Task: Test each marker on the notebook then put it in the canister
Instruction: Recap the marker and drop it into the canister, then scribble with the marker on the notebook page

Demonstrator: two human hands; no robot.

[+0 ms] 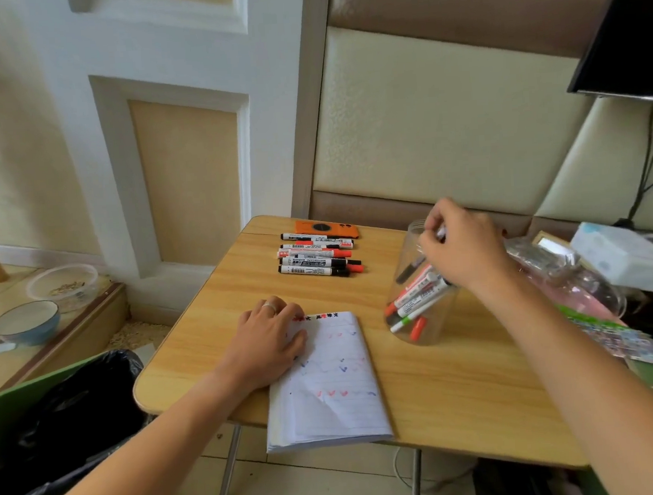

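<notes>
Your right hand, fingers curled round a marker at the canister mouth, sits nearer the marker row lying crosswise to its left; your left hand presses flat on the notebook.

"WHITEBOARD MARKER" on barrel of marker in row, upside down; other labels illegible.

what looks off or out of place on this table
Mostly the notebook: its near end juts past the front edge of the table, unsupported, with only the left hand resting flat on its top corner. The clear canister looks tilted, but that may be the wide-angle lens. The loose markers lie in a tidy row.
</notes>
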